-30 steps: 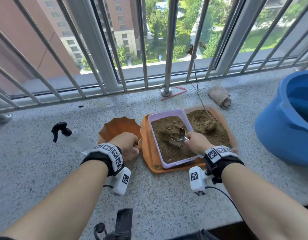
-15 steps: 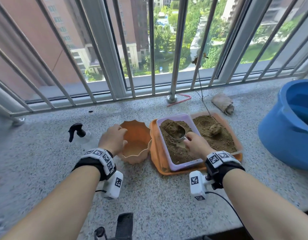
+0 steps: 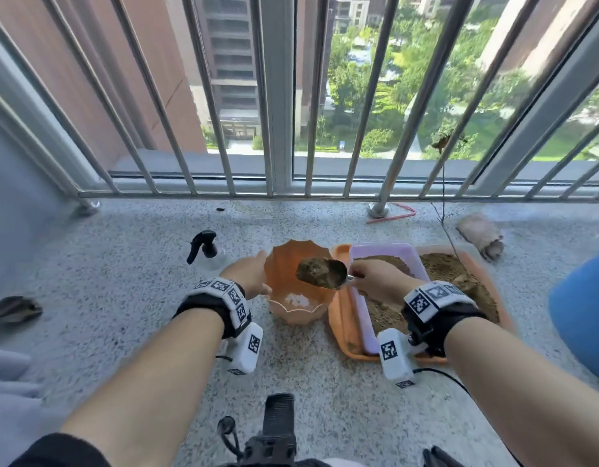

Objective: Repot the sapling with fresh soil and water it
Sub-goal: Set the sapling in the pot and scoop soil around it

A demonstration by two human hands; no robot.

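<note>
Overhead, soil-heaped scoop [image 3: 321, 273] above orange pot [image 3: 293, 308] holding white granules [image 3: 297, 299].

Speckled stone ledge [image 3: 129, 298], metal window bars [image 3: 277, 96] along its far edge, red strip [image 3: 392, 215] by a bar's base, rolled cloth bundle [image 3: 481, 235] at right, dark object [image 3: 13, 308] at left, buildings and green trees beyond.

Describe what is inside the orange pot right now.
The orange pot holds a small patch of white granules on its bottom; no soil shows there. A metal scoop heaped with soil, held by the right hand, hangs over it and hides part of the far inner wall.
</note>
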